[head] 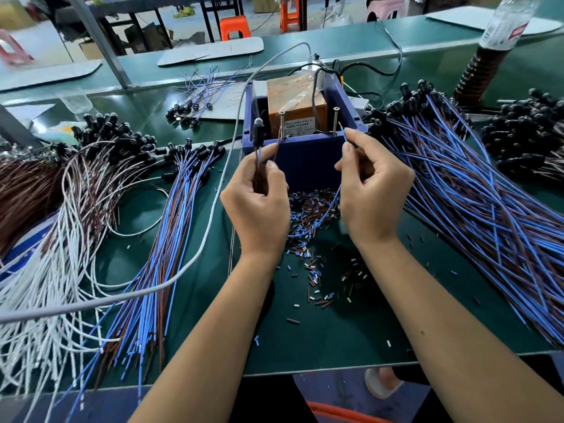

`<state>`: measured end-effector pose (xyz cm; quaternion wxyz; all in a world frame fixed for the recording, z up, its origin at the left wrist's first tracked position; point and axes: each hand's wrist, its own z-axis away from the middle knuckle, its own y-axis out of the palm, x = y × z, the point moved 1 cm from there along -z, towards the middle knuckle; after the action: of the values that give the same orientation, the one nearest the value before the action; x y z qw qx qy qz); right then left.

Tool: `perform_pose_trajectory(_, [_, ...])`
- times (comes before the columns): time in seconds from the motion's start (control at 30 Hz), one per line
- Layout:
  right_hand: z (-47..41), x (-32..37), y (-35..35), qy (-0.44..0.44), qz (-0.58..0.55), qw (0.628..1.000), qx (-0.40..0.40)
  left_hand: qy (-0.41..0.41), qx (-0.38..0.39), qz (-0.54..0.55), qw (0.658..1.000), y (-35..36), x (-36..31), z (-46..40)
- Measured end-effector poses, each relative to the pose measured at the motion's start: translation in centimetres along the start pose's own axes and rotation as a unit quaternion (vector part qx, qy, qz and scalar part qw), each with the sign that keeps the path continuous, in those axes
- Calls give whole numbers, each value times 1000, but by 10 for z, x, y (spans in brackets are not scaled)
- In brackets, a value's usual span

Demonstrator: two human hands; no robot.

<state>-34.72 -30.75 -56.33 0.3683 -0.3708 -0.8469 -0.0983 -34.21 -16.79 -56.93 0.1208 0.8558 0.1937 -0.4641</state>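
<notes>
A blue box point(308, 160) with an orange transformer point(294, 105) inside stands mid-table; two upright screws point(335, 119) rise at its front edge. My left hand point(259, 203) pinches a black-capped lamp lead point(257, 132) upright, its brown wire end held near the left screw. My right hand point(372, 190) pinches the lead's blue wire point(328, 209), whose tip points up beside the right screw. The blue wire loops down between my hands.
Bundles of blue and brown leads lie left point(171, 239) and right point(488, 215). White leads point(55, 270) spread at far left. Cut insulation bits point(311, 227) litter the green mat. A grey cable point(213, 209) crosses the left side. A bottle point(500, 29) stands back right.
</notes>
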Motion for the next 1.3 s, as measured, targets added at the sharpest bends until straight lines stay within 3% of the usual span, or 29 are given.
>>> perform_pose_trajectory(1.3, [-4, 6, -2, -55, 49, 997, 6, -8, 3, 8, 1000, -2, -3, -2])
